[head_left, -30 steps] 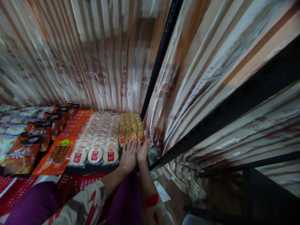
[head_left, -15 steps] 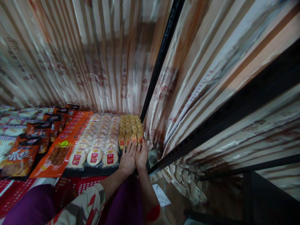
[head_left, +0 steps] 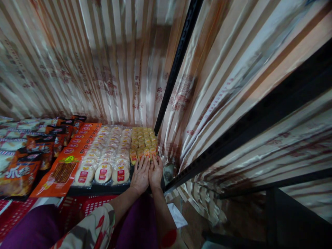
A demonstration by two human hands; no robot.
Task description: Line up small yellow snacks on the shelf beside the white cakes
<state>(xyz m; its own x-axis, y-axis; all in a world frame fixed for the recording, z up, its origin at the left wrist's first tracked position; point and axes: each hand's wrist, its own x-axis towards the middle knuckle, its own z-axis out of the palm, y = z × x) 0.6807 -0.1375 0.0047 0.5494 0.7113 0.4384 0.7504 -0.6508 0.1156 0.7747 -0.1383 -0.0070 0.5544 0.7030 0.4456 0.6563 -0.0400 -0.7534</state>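
Yellow packs: right hand, shifted inward, joins left hand along their near edge; left fingers extended, right grip unclear.

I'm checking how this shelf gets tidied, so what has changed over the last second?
The right hand has moved from the right-hand corner of the small yellow packets round to their front, beside the left hand. Nothing visibly was picked up or let go. The left hand stays at the front row; the packets, round white packs and orange bag keep their arrangement.
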